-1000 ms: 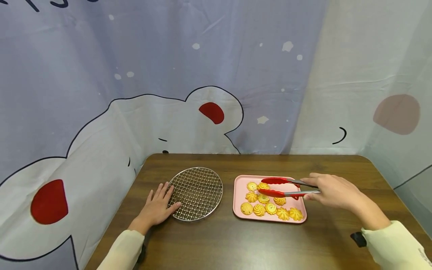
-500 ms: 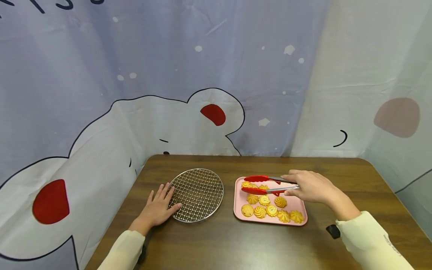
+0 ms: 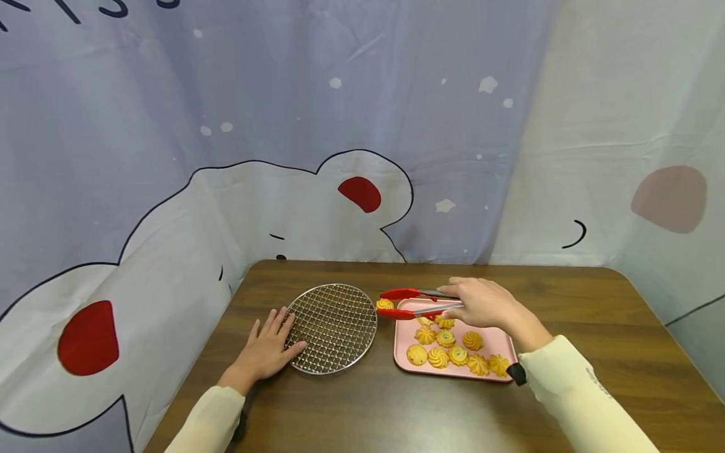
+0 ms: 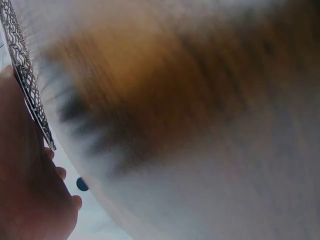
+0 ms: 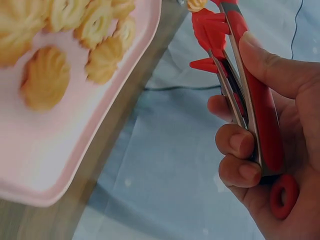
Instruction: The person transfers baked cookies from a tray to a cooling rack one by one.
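My right hand (image 3: 486,304) grips red-tipped metal tongs (image 5: 260,112), thumb on one arm and fingers curled round the other. Between the tong tips is a swirled cookie (image 3: 384,304), just left of the pink tray (image 3: 498,340) and close to the rack's right side. Several piped cookies (image 3: 445,338) lie on that tray. My left hand (image 3: 264,352) rests with straight, spread fingers on the left rim of a round wire rack (image 3: 334,327). In the left wrist view, part of that hand (image 4: 30,185) shows beside the rack's mesh (image 4: 25,70).
A brown wooden table (image 3: 362,415) carries the rack on the left and the tray on the right, with a narrow gap between them. Behind the table hangs a printed cloth (image 3: 283,207). Most of the left wrist view is blurred.
The right hand has carried the tongs leftward over the tray, and the cookie in their tips has left the tray. My left hand has stayed on the rack.
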`<state>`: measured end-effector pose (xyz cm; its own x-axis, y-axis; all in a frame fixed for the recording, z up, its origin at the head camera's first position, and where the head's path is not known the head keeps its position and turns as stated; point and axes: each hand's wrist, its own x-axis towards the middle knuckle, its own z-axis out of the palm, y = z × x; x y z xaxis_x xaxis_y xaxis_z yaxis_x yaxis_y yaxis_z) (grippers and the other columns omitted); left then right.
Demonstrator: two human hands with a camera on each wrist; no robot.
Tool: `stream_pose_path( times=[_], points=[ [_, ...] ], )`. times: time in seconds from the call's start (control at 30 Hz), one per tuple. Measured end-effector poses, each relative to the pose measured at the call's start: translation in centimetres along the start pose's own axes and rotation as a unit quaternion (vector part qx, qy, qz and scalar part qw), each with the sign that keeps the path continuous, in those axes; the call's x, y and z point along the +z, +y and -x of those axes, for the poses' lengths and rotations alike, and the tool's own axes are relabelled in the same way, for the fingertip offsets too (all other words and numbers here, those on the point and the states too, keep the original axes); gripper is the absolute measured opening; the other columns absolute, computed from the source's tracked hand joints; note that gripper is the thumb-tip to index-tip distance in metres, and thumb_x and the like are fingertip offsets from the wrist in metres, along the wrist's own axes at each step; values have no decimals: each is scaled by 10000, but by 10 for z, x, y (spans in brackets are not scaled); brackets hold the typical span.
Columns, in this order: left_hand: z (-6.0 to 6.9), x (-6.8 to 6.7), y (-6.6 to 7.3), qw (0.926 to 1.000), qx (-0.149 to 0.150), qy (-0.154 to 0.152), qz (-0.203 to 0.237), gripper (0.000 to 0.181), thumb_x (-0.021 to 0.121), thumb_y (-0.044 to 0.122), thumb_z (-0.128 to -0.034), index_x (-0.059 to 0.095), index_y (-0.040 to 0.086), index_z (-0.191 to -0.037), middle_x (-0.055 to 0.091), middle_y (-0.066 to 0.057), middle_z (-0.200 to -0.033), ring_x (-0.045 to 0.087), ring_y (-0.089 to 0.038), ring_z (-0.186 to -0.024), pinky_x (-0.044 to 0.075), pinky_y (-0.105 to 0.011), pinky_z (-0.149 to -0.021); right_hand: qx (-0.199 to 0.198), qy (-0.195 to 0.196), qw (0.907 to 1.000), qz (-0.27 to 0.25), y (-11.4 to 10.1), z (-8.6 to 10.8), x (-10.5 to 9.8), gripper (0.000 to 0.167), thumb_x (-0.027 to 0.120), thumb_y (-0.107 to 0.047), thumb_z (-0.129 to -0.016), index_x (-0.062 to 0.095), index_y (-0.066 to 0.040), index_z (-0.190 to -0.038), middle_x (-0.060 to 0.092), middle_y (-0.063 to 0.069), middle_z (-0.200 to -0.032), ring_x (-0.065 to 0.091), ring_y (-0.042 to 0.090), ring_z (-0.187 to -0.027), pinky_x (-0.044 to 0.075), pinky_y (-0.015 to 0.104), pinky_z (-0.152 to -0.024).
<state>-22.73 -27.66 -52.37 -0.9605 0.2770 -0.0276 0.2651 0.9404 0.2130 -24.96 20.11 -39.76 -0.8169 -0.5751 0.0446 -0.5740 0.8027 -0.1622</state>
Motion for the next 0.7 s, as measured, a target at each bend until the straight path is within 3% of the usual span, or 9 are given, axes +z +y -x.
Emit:
stream_pose_path(
  times=[0.17, 0.47, 0.7],
  points=[
    [-1, 2, -2, 9999, 37, 55, 76, 822, 454, 599, -1022, 305, 21, -1588, 179, -223, -1666, 114, -444, -1537, 59, -700, -1177, -66, -51, 10000, -32, -8, -22, 8, 501, 758, -374, -912, 681, -128, -1341, 651, 103, -1305, 672, 341, -1108, 556, 527, -876],
    [-3, 8, -6, 9997, 128, 204, 20, 841, 433, 642, -1010, 314, 44, -1591, 193, -199, -1668, 129, -431, -1538, 79, -698, -1177, -105, -16, 9999, -11, -21, -52, 17, 527, 757, -422, -902, 685, -133, -1337, 662, 54, -1235, 682, 310, -1047, 561, 502, -849],
    [-2, 2, 1, 10000, 39, 46, 0, 834, 436, 623, -1018, 292, 42, -1598, 166, -202, -1674, 108, -426, -1544, 60, -689, -1184, -27, -61, 10000, 46, -30, -72, 24, 521, 759, -417, -904, 681, -148, -1343, 661, 46, -1234, 683, 300, -1044, 565, 488, -838]
  ],
)
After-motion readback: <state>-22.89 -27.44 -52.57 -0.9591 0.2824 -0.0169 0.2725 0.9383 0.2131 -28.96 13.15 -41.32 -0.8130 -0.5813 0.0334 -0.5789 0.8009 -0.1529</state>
